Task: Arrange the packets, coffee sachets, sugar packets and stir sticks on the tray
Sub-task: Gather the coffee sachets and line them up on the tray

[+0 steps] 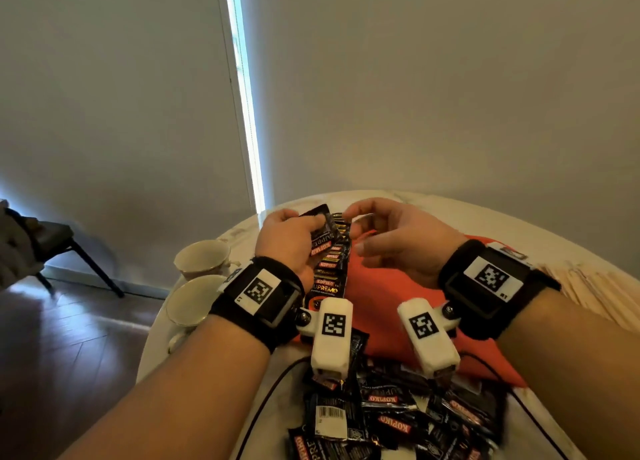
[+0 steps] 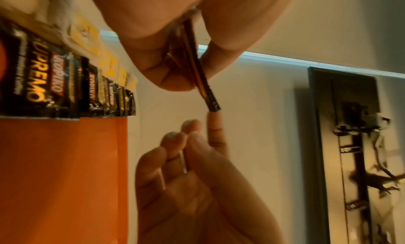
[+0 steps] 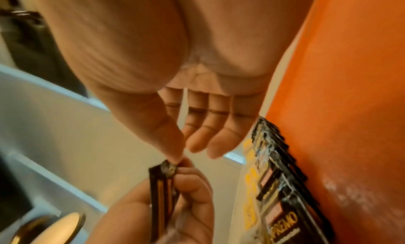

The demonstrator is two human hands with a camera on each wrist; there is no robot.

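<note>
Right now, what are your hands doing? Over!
Left hand grips a coffee sachet. Right hand pinches its top corner. Sachet row along orange tray edge. Loose pile waiting.

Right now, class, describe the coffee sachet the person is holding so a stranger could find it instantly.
Start at the orange tray on the round white table; a row of black sachets runs along its left edge. At the row's far end, the left hand grips one sachet while the right hand pinches its corner. It alone is raised off the tray.
</note>
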